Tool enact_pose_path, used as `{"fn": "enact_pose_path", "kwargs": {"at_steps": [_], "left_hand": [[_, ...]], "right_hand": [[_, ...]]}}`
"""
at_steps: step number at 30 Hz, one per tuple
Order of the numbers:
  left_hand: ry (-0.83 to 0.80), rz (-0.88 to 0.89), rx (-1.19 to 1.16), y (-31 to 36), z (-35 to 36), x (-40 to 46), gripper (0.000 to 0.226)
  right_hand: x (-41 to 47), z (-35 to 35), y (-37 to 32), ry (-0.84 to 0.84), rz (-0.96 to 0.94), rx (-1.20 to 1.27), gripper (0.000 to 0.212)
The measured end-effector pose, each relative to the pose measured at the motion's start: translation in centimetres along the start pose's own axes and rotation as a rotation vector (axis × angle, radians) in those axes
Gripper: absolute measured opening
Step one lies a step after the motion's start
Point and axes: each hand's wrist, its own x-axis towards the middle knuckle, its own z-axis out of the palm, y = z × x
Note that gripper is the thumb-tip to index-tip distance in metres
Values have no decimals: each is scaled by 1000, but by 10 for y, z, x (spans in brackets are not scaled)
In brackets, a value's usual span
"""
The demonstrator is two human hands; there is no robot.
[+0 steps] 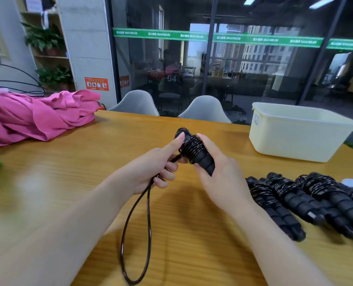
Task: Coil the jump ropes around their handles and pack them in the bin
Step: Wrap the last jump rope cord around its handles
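Above a wooden table (72,176), the right hand (219,172) is gripping black handles (202,159) half-wrapped in rope. The left hand (157,168) is pinching the loose rope loop (148,213). Right of the handles are lying coiled ropes (295,197); beyond those, a white bin (295,141).

Materials check, as you're seeing them:
Table (88,182) is showing glossy wood grain; bin (295,139) matt cream plastic; rope (148,213) shiny, handles (207,164) matt foam.
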Motion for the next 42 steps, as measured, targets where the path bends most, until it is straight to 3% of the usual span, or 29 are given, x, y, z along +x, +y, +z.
{"fn": "enact_pose_path", "kwargs": {"at_steps": [3,11,14,18,20,23,27,31,36,40,42], "left_hand": [[31,21,19,-5,1,2,82],[85,120,12,-7,5,1,57],[92,185,9,-7,3,2,46],[3,261,-21,-2,1,-1,42],[-50,292,-25,-1,1,-4,42],[-101,305,-55,-3,-2,-4,42],[-89,269,-128,-6,-2,2,40],[-29,158,-44,-11,9,4,46],[29,85,-18,-22,22,7,57],[56,131,-69,-24,19,8,53],[30,192,-100,-18,13,8,54]], "right_hand": [[-2,4,0,-26,-35,-191,75],[-8,0,-14,-201,-35,-130,83],[-5,-3,-14,-247,-7,20,76],[1,-15,-14,-127,131,287,84],[5,-22,-14,-196,241,405,71],[4,-30,-17,-297,264,435,33],[2,-23,-18,-162,276,589,38],[2,-10,-6,114,140,241,49],[-2,1,-9,116,61,-162,46],[0,7,-9,90,2,-183,51],[0,1,-10,90,11,15,51]]}}
